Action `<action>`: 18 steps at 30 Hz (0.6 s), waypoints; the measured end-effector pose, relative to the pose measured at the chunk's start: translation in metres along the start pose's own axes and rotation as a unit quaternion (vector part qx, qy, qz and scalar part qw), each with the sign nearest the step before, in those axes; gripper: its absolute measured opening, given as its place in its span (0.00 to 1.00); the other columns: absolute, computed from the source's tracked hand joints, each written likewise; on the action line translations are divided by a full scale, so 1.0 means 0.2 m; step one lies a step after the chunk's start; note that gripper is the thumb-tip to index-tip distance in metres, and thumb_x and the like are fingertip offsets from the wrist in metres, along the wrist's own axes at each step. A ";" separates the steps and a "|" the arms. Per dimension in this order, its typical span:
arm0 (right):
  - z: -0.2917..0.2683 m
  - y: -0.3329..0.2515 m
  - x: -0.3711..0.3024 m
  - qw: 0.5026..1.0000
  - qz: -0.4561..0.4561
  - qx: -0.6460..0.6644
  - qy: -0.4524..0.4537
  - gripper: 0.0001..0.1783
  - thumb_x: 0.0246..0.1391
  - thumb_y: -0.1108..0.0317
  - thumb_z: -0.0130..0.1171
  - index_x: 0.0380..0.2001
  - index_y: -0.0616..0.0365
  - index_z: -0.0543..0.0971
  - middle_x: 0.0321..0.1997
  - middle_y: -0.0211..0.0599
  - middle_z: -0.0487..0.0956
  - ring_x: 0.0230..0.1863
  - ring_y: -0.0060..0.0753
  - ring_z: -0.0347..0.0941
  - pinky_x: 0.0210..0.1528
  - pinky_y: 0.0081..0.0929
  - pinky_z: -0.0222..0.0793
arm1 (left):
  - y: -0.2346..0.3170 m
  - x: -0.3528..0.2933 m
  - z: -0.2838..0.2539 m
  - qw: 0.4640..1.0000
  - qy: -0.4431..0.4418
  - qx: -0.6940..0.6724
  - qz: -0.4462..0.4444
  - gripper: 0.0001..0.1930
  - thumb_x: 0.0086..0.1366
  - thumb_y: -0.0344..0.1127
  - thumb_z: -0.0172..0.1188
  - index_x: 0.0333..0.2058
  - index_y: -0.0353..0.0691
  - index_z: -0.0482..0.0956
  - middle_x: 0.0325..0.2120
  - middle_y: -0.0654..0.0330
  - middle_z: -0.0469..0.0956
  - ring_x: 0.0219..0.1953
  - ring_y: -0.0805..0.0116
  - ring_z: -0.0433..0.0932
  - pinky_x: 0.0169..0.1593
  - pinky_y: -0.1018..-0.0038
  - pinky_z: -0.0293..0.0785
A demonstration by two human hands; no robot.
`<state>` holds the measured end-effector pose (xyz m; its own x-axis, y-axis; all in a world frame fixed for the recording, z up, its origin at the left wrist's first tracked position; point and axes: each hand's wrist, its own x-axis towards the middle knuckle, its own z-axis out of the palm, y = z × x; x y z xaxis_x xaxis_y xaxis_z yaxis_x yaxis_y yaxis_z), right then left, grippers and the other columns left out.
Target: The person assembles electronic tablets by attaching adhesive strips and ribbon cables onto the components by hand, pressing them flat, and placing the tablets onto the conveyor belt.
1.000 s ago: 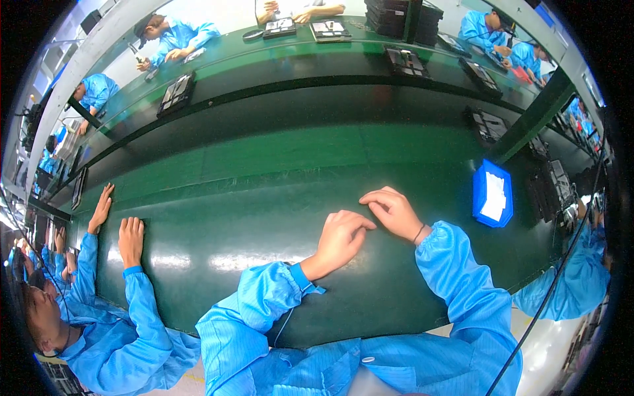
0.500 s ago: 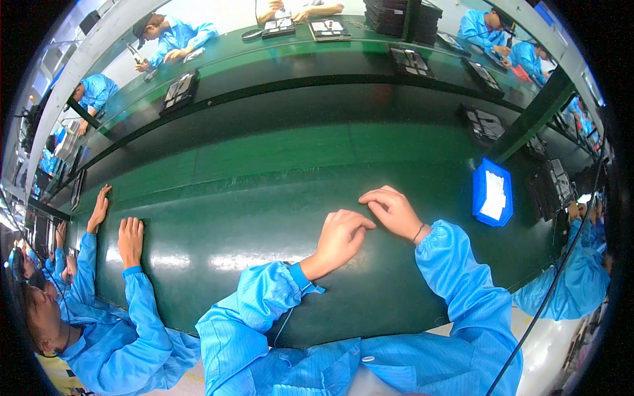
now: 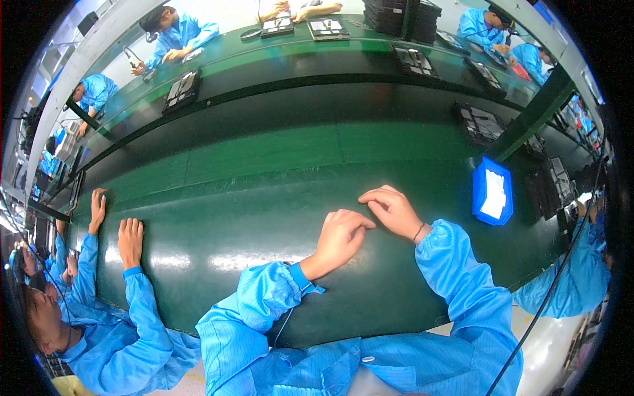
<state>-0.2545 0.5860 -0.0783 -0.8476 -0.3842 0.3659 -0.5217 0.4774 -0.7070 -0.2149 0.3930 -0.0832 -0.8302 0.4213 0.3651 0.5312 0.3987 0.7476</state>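
My left hand [image 3: 340, 239] rests on the green tabletop [image 3: 231, 211], palm down, with loosely bent fingers pointing right. Just beyond it and to its right lies my right hand [image 3: 393, 210], its fingers pointing left and slightly curved, the thumb a little apart. A thin dark band circles the right wrist. Nothing shows in either hand, and a small gap separates the two. Undersides of the fingers are partly hidden. Both sleeves are light blue; a thin cord hangs from the left cuff. Nearest to my right hand stands a blue bin [image 3: 481, 198] with white pieces in it.
At left, a co-worker's hand [image 3: 131, 243] lies on the same table. Black trays with parts sit farther off, one [image 3: 481, 123] near the green post [image 3: 535, 115] and one [image 3: 181, 90] at far left. Stacked black trays [image 3: 553, 188] stand right of the bin. A dark cable [image 3: 555, 290] crosses the right side.
My hands have not moved. Trays on the far strip have shifted slightly right, while the one by the post has moved slightly left. A co-worker's raised hand at left has shifted a little.
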 end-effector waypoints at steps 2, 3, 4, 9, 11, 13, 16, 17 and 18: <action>0.00 0.00 0.00 1.000 -0.002 -0.001 0.001 0.09 0.54 0.74 0.57 0.38 0.55 0.83 0.40 0.35 0.83 0.41 0.39 0.76 0.44 0.33 0.73 | 0.00 0.00 0.00 1.000 0.001 -0.001 0.001 0.09 0.57 0.27 0.57 0.35 0.45 0.83 0.34 0.61 0.80 0.43 0.58 0.74 0.50 0.63 0.64; 0.00 0.00 -0.01 1.000 -0.003 0.000 0.003 0.09 0.54 0.74 0.57 0.38 0.55 0.83 0.40 0.35 0.83 0.41 0.39 0.76 0.44 0.33 0.73 | 0.01 0.00 0.00 1.000 0.001 -0.001 0.003 0.09 0.57 0.27 0.57 0.35 0.45 0.83 0.34 0.61 0.80 0.43 0.58 0.74 0.50 0.63 0.64; 0.00 0.00 -0.01 1.000 -0.004 0.001 0.005 0.09 0.54 0.74 0.57 0.38 0.55 0.83 0.39 0.35 0.83 0.41 0.39 0.76 0.44 0.33 0.73 | 0.01 0.00 0.00 1.000 0.002 -0.001 0.005 0.09 0.57 0.27 0.57 0.35 0.45 0.83 0.34 0.61 0.80 0.43 0.58 0.74 0.50 0.63 0.64; -0.02 0.01 -0.02 1.000 0.001 0.000 0.005 0.09 0.54 0.74 0.57 0.38 0.56 0.83 0.39 0.35 0.83 0.41 0.38 0.76 0.43 0.33 0.73 | 0.01 0.01 0.02 1.000 -0.004 -0.004 0.005 0.09 0.57 0.27 0.57 0.35 0.45 0.82 0.34 0.61 0.80 0.43 0.58 0.74 0.50 0.63 0.64; -0.02 0.02 -0.02 1.000 0.003 -0.001 0.006 0.09 0.54 0.74 0.58 0.38 0.56 0.83 0.39 0.35 0.83 0.41 0.38 0.76 0.43 0.33 0.73 | 0.01 0.02 0.02 1.000 -0.007 -0.007 0.003 0.09 0.58 0.27 0.57 0.35 0.45 0.82 0.34 0.61 0.80 0.43 0.58 0.74 0.50 0.63 0.64; -0.01 0.02 0.00 1.000 -0.014 -0.004 0.008 0.09 0.54 0.74 0.58 0.37 0.56 0.83 0.39 0.36 0.83 0.41 0.39 0.76 0.43 0.33 0.72 | 0.01 0.02 0.01 1.000 0.007 0.013 0.014 0.10 0.56 0.26 0.57 0.35 0.46 0.83 0.34 0.61 0.80 0.42 0.60 0.76 0.48 0.64 0.66; 0.01 0.02 0.03 1.000 -0.020 0.013 -0.001 0.08 0.54 0.74 0.58 0.37 0.56 0.83 0.38 0.37 0.83 0.40 0.40 0.76 0.44 0.33 0.72 | -0.05 0.02 0.01 0.999 0.029 0.015 0.035 0.10 0.54 0.25 0.58 0.33 0.45 0.84 0.31 0.59 0.81 0.40 0.56 0.78 0.44 0.61 0.70; 0.02 -0.03 0.06 1.000 -0.012 0.020 -0.007 0.08 0.54 0.74 0.58 0.37 0.56 0.83 0.38 0.37 0.83 0.39 0.40 0.77 0.44 0.33 0.72 | -0.07 0.01 0.01 0.997 0.054 0.029 0.056 0.10 0.51 0.25 0.58 0.32 0.45 0.84 0.29 0.57 0.81 0.37 0.53 0.79 0.41 0.58 0.72; 0.02 0.01 0.06 1.000 -0.010 0.024 -0.008 0.08 0.55 0.75 0.58 0.37 0.56 0.83 0.38 0.38 0.83 0.40 0.38 0.78 0.44 0.31 0.72 | -0.08 0.03 0.02 0.997 0.047 0.000 0.059 0.11 0.49 0.25 0.59 0.31 0.45 0.84 0.29 0.58 0.81 0.36 0.53 0.79 0.42 0.58 0.73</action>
<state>-0.2645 0.5793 -0.0773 -0.8354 -0.4053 0.3712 -0.5327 0.4306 -0.7286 -0.2267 0.3922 -0.0948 -0.7741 0.3864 0.5015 0.6262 0.3514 0.6960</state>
